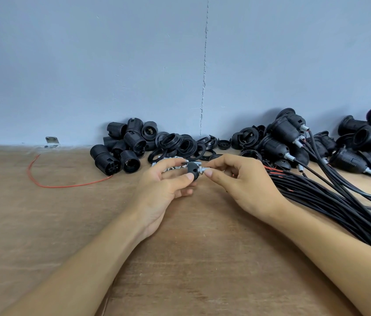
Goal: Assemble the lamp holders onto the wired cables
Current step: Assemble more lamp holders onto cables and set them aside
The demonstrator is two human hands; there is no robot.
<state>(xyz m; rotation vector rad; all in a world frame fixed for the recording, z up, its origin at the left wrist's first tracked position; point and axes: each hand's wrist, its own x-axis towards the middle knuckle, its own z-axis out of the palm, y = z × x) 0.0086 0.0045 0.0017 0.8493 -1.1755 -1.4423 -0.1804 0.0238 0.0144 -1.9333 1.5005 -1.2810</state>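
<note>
My left hand (164, 181) pinches a small black dome-shaped holder cap (192, 170) between thumb and fingers, just above the wooden table (66, 213). My right hand (244, 179) pinches a small silver threaded fitting (203, 171) that sticks out of the cap's right side. A bundle of black cables (330, 201) with red wire tips lies under and beyond my right wrist. Loose black threaded holder bodies (120, 149) are piled at the back left of centre.
Black rings (180, 144) and caps lie against the blue wall behind my hands. Assembled holders on cables (294, 137) are heaped at the back right. A loose red wire (50, 182) curves on the table at left. A metal bracket (52, 141) sits by the wall.
</note>
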